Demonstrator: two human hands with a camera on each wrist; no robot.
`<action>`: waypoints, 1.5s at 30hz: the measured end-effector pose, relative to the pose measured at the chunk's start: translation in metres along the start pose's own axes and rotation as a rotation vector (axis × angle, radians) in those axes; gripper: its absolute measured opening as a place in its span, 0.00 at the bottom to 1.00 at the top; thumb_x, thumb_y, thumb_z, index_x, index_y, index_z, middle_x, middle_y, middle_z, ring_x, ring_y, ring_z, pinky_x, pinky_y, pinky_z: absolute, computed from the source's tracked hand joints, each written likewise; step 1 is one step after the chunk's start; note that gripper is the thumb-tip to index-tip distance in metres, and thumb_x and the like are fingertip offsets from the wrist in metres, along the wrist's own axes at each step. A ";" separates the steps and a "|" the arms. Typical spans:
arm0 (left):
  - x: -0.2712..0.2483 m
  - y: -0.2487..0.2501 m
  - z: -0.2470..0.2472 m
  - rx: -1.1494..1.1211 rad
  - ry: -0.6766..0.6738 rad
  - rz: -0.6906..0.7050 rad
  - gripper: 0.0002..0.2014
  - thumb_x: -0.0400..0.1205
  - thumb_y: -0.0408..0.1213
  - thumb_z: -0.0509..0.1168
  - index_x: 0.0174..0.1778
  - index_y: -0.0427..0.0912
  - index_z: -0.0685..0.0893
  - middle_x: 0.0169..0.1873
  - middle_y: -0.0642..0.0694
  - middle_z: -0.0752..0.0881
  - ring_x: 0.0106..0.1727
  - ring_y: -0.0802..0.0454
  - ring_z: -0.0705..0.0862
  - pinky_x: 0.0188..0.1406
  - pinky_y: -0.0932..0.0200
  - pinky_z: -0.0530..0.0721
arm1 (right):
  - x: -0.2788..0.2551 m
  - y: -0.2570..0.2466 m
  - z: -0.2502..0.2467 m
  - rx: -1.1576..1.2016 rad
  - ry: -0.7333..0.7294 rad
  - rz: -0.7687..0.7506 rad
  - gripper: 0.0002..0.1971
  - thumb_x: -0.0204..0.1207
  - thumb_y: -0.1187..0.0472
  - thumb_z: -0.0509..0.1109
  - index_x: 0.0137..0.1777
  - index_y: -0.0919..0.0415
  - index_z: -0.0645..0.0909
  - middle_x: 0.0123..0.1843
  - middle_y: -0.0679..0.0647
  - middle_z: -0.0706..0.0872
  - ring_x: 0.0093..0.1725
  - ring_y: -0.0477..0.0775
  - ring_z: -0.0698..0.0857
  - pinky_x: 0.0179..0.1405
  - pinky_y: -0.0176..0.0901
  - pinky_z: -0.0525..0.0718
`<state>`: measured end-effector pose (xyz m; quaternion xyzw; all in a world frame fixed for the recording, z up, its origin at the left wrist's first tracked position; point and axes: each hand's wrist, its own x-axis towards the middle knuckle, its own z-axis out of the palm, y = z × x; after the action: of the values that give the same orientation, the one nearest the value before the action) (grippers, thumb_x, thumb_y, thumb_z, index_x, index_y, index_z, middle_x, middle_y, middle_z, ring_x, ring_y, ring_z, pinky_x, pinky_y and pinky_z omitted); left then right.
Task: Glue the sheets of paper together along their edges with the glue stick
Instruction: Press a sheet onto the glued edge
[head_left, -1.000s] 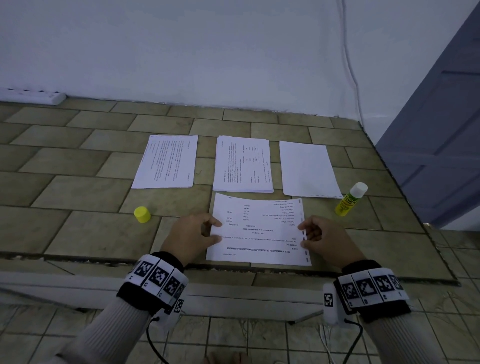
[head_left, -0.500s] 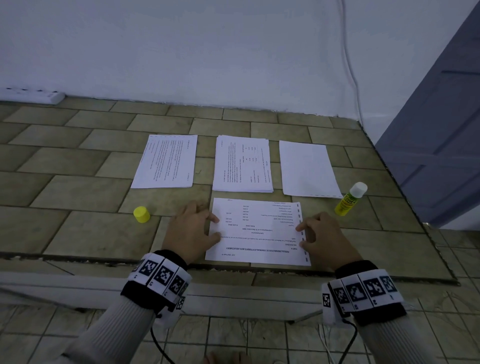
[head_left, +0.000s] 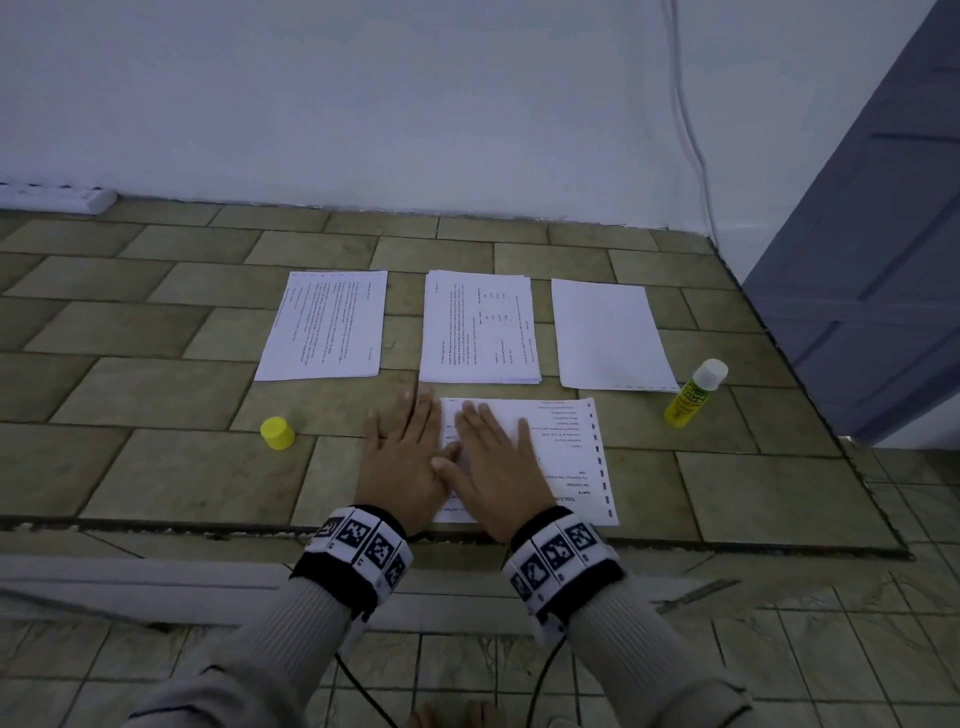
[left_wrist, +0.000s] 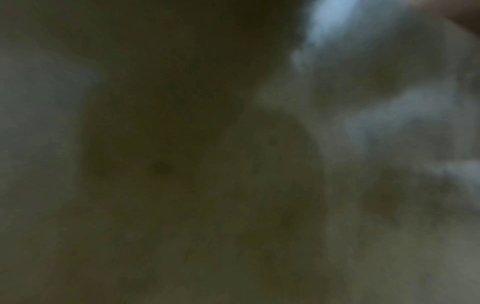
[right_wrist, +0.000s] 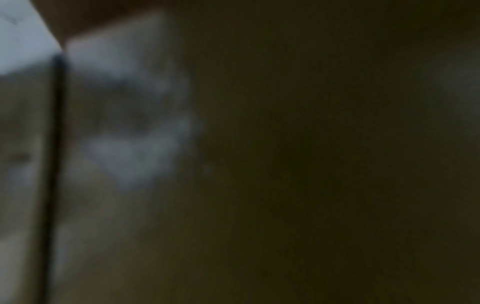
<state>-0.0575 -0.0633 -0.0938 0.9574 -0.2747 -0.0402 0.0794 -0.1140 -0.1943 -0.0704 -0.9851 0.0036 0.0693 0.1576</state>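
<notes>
A printed sheet (head_left: 566, 457) lies near the front edge of the tiled surface. Both hands press flat on its left part, fingers straight. My left hand (head_left: 402, 457) covers the sheet's left edge and partly rests on the tile. My right hand (head_left: 493, 467) lies just to its right on the paper, thumbs nearly touching. The uncapped yellow glue stick (head_left: 693, 395) stands at the right, apart from both hands. Its yellow cap (head_left: 278, 432) sits on the tile to the left. Both wrist views are dark and blurred.
Farther back lie a printed sheet (head_left: 327, 325), a printed stack (head_left: 478, 327) and a blank sheet (head_left: 610, 335) in a row. A white wall rises behind, with a power strip (head_left: 57, 196) at left. A grey-blue door (head_left: 872, 249) stands at right. The tiled ledge (head_left: 779, 519) drops off in front.
Both hands let go of the sheet's side edges and flattened. The right hand moved left across the paper to lie beside the left hand.
</notes>
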 end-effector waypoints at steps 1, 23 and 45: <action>0.000 0.000 0.001 0.004 0.005 0.000 0.41 0.79 0.57 0.27 0.85 0.38 0.52 0.86 0.44 0.50 0.86 0.45 0.47 0.82 0.34 0.43 | 0.003 0.004 0.003 -0.036 0.020 0.005 0.50 0.66 0.30 0.20 0.85 0.57 0.45 0.87 0.49 0.44 0.84 0.45 0.40 0.80 0.61 0.32; 0.001 0.001 0.003 0.047 0.021 -0.021 0.35 0.85 0.54 0.36 0.81 0.36 0.66 0.82 0.41 0.65 0.83 0.42 0.63 0.77 0.29 0.60 | -0.007 0.012 0.008 -0.088 0.056 -0.004 0.51 0.65 0.33 0.12 0.85 0.56 0.44 0.86 0.52 0.40 0.84 0.49 0.38 0.81 0.64 0.34; 0.002 0.002 0.000 0.024 0.005 -0.027 0.47 0.76 0.65 0.17 0.86 0.42 0.48 0.86 0.47 0.47 0.86 0.49 0.44 0.82 0.35 0.41 | -0.045 0.099 -0.077 0.134 0.026 0.138 0.25 0.85 0.52 0.57 0.80 0.57 0.62 0.83 0.52 0.62 0.80 0.52 0.62 0.77 0.43 0.60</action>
<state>-0.0573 -0.0663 -0.0937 0.9620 -0.2622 -0.0355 0.0678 -0.1510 -0.3128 -0.0229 -0.9705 0.0781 0.0667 0.2181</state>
